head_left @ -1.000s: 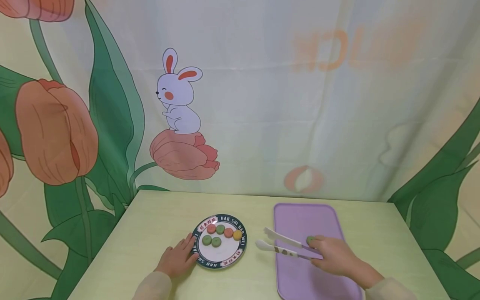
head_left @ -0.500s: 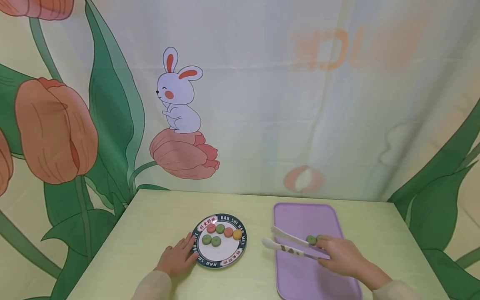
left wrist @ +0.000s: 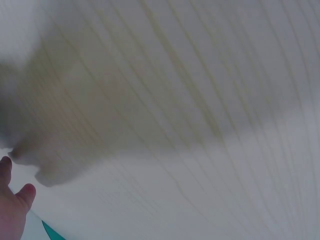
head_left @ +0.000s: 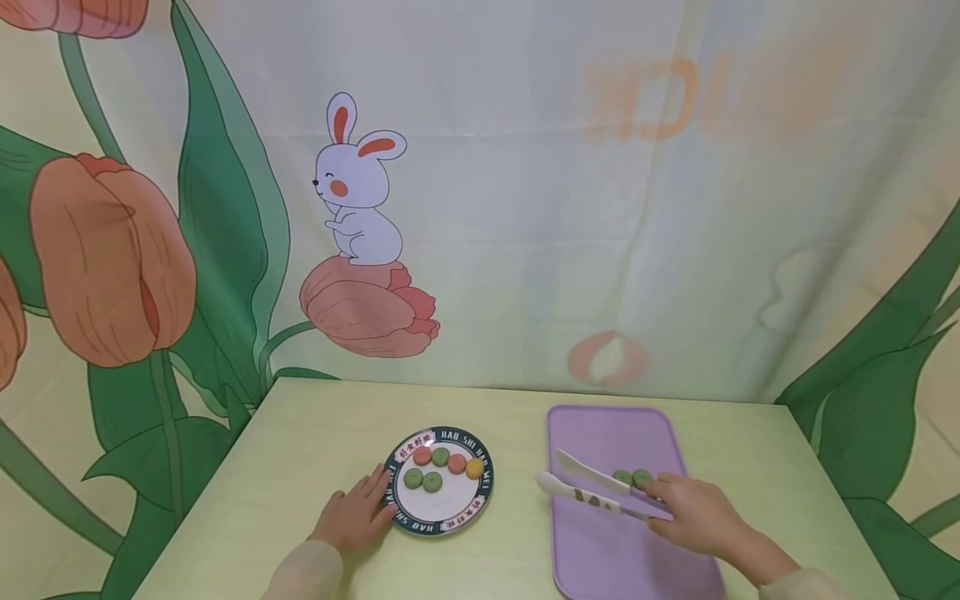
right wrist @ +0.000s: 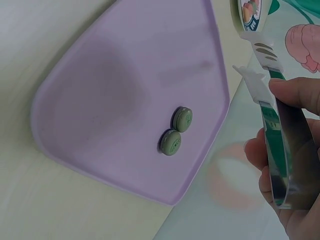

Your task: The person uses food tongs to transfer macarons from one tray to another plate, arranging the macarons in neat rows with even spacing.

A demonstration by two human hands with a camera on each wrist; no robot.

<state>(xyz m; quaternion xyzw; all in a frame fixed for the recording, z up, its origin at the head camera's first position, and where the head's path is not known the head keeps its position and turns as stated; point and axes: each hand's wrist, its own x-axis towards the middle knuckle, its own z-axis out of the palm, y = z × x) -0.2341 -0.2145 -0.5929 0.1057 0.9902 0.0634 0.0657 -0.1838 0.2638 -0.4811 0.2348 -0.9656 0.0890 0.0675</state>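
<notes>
In my right hand (head_left: 701, 517) I hold tongs (head_left: 588, 487) with pale tips, thumb on one arm and fingers round the other. The tips stand apart with nothing between them, above the left part of the purple tray (head_left: 622, 550). Two green macarons (right wrist: 176, 131) lie side by side on that tray, near my right fingers in the head view. My left hand (head_left: 352, 512) rests with extended fingers at the left rim of a round plate (head_left: 450, 500). On the plate sit several macarons: green (head_left: 432, 482), pink (head_left: 422, 456) and one yellow (head_left: 475, 469).
The pale wood-grain table (head_left: 517, 433) carries the plate on the left and the tray on the right. Behind its far edge hangs a curtain (head_left: 510, 250) printed with tulips and a rabbit.
My right hand and the tongs have shifted right over the tray, so both green macarons there now show more fully. The left hand and plate have stayed put.
</notes>
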